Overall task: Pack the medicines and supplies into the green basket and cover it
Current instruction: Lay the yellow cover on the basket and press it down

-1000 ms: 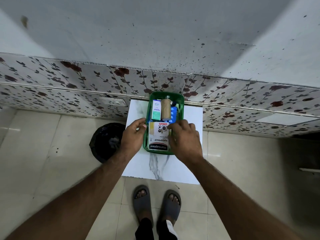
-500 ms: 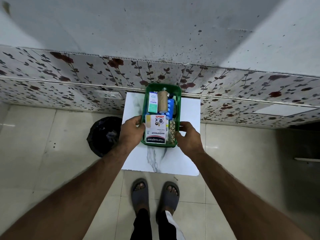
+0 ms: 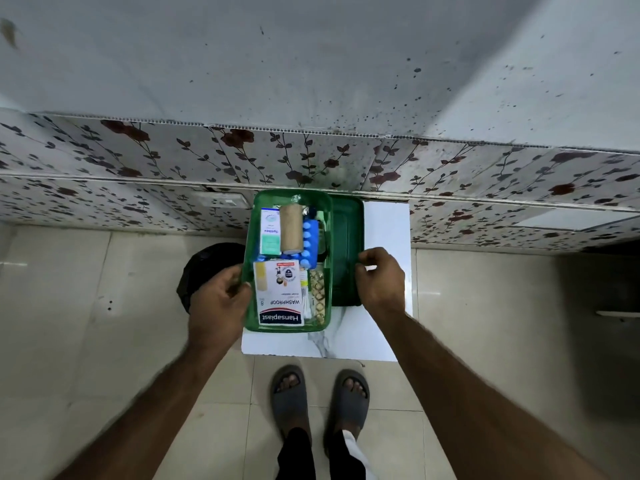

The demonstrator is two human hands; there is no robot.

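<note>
The green basket (image 3: 250,258) sits over the left part of a small white marble table (image 3: 386,230). It holds a Hansaplast box (image 3: 278,292), a white and teal box (image 3: 270,232), a tan bandage roll (image 3: 291,228), a blue item (image 3: 310,242) and a pill blister strip (image 3: 318,299). My left hand (image 3: 218,303) grips the basket's left rim, thumb over the edge. A darker green lid (image 3: 346,254) lies flat on the table, right of the basket and partly under it. My right hand (image 3: 379,278) pinches the lid's right edge.
A black bin bag (image 3: 204,268) stands on the tiled floor just left of the table. The flowered wall panel with a socket (image 3: 221,201) runs right behind the table. My sandalled feet (image 3: 320,400) are at the table's front edge.
The basket has shifted left, uncovering the dark green lid beneath it. My right hand has left the basket's right side and moved right onto the lid's edge.
</note>
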